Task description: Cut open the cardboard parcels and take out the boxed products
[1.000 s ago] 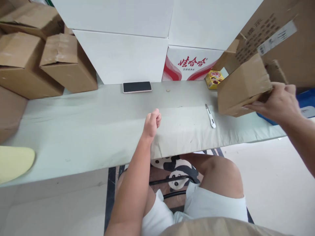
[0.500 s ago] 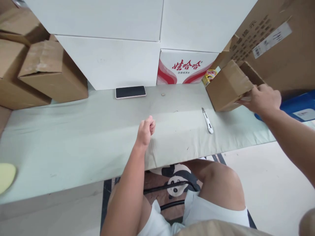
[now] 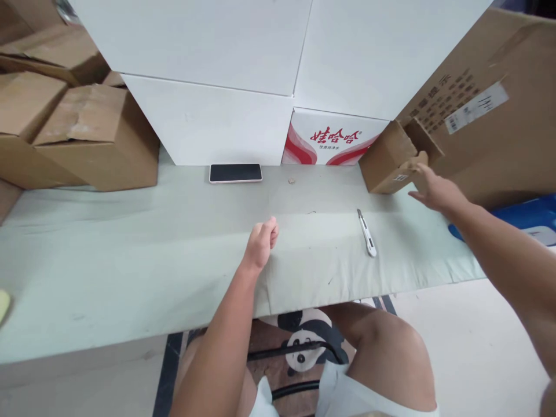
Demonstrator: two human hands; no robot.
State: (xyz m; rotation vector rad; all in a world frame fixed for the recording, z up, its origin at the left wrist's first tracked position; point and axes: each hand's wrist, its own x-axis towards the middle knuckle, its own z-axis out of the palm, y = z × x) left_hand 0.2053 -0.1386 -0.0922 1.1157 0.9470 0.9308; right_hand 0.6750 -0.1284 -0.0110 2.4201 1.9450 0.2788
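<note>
On the right side of the cloth-covered table (image 3: 174,249), a small open-topped cardboard box (image 3: 382,165) stands against the white and red carton. My right hand (image 3: 438,190) is at the box's near right edge, thumb stretched apart from the fingers. The fingertips are close to the flap; whether they touch it is hard to see. My left hand (image 3: 261,242) is a closed fist at mid-table, with nothing showing in it. A white utility knife (image 3: 367,233) lies between the hands, its tip pointing away from me.
A phone (image 3: 236,173) lies before the stacked white cartons (image 3: 208,124). Brown boxes (image 3: 93,136) fill the back left. A large brown carton (image 3: 499,133) leans at the right above a blue object (image 3: 527,218). A yellow-green item (image 3: 3,304) shows at the left edge.
The small cardboard box has been set back against the carton, covering the yellow packet. My right hand has loosened from its edge. My left fist stays much the same; the view has tilted slightly.
</note>
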